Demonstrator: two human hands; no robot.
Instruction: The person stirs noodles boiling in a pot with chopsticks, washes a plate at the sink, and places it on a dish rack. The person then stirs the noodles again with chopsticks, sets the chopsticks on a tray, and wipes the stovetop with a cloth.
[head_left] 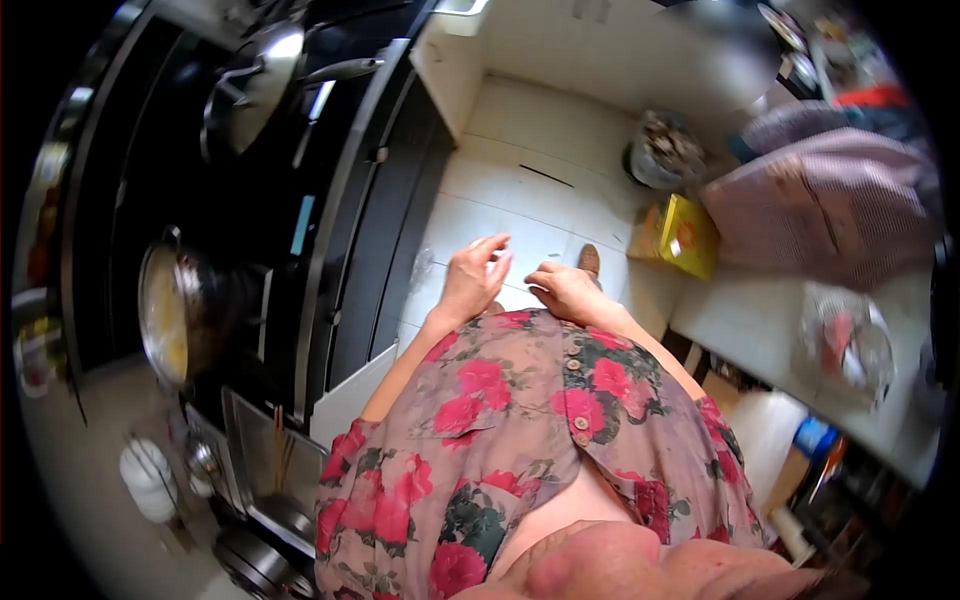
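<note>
My left hand (477,276) is held in front of my body above the tiled floor. Its fingers are loosely bent and apart, with nothing seen in them. Close beside it, my right hand (566,292) hangs near the hem of the flowered shirt (480,400). Its fingers are also slightly curled and apart, holding nothing visible. The two hands do not touch. A brown shoe (590,260) shows just beyond my right hand. Left of my left hand is the dark front of a cabinet (385,230).
On the black stove (150,215) at left are a pot with yellowish contents (165,310) and a lidded pan (255,95). Chopsticks (279,445) stand at lower left. To the right are a filled bin (667,150), a yellow box (685,236), a striped cloth (830,200) and a counter (740,325).
</note>
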